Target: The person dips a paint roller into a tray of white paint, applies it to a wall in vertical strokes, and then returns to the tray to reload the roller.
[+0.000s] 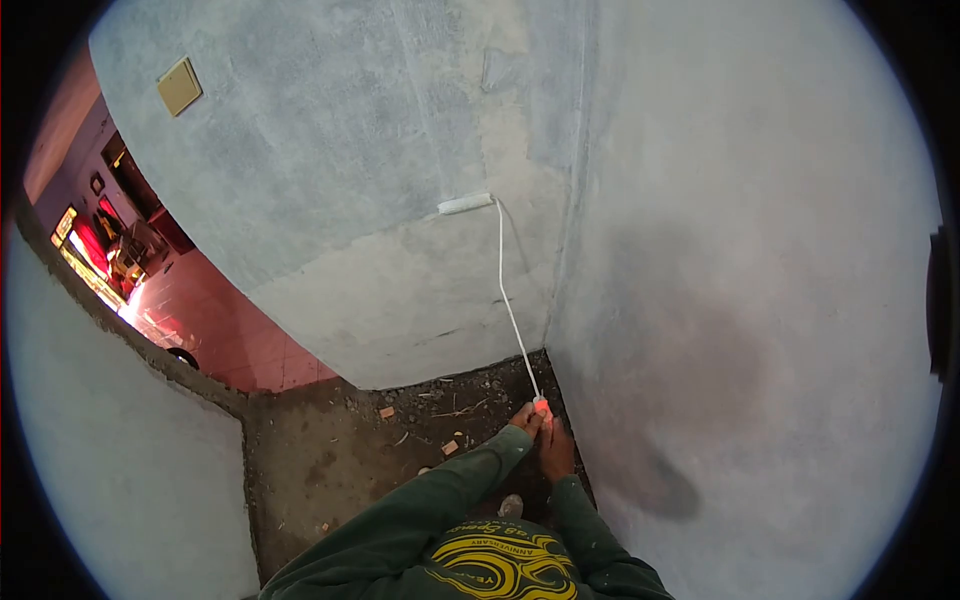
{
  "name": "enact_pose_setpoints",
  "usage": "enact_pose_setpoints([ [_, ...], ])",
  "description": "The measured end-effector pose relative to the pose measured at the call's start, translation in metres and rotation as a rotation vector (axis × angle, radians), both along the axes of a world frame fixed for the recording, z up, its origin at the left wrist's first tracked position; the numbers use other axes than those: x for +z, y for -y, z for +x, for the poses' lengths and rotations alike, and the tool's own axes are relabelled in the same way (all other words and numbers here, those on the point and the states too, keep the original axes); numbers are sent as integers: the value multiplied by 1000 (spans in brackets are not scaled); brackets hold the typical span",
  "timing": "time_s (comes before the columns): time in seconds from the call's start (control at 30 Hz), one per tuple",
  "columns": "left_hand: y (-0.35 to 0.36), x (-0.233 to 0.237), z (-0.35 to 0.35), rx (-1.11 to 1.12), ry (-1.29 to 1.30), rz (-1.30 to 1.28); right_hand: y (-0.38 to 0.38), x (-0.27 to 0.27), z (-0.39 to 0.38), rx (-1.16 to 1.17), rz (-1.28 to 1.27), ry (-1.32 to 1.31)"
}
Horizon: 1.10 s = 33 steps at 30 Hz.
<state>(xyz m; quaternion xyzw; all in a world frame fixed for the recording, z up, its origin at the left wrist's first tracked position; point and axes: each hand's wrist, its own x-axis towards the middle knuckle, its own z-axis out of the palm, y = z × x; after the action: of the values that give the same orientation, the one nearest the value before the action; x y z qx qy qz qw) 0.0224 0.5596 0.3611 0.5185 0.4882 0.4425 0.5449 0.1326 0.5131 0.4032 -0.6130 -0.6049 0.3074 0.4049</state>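
Observation:
A paint roller (467, 204) with a white sleeve lies against the wall (370, 290) in front of me, at the lower edge of a bluish-grey painted area. Its thin white rod runs down to an orange-red handle (542, 406). My left hand (526, 418) is closed around the upper part of the handle. Just below and to the right, my right hand (557, 452) also grips it. The lower end of the handle is hidden by my fingers. Bare, paler plaster shows under the painted area and in a strip near the corner.
A side wall (760, 300) rises close on my right, with shadows on it. Rubble and brick bits (450, 447) litter the dirt floor (330, 460). At left, a doorway opens onto a room with a reddish tiled floor (220, 330). A switch plate (180, 87) sits high on the front wall.

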Motion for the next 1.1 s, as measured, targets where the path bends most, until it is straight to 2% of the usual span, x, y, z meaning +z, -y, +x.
enact_pose_setpoints([
  [0.2, -22, -8, -8, -29, -31, 33, -18, 6, -3, 21, -29, 2],
  [0.27, -30, 10, -6, -28, 10, 49, -26, 25, -6, 13, 41, -21],
  [0.33, -34, 56, -4, 24, 93, 70, -37, 43, -7, 3, 113, -43],
  [0.4, -46, 67, -7, 34, 35, 123, -48, 57, -9, 17, 244, -72],
  [0.53, -65, 96, -15, 65, 8, 181, -60, 96, -15, 15, 210, -127],
  [0.67, -51, 108, -13, 62, 21, 233, -49, 106, -14, 21, 240, -121],
  [0.77, -27, 87, -12, 44, -76, 207, -30, 87, -9, 39, 214, -135],
  [0.97, 6, 46, -10, -9, 28, 72, -1, 32, -6, 18, 15, -61],
  [1.1, 6, 13, -10, -31, -54, -18, 4, 19, -5, -7, -33, -30],
])
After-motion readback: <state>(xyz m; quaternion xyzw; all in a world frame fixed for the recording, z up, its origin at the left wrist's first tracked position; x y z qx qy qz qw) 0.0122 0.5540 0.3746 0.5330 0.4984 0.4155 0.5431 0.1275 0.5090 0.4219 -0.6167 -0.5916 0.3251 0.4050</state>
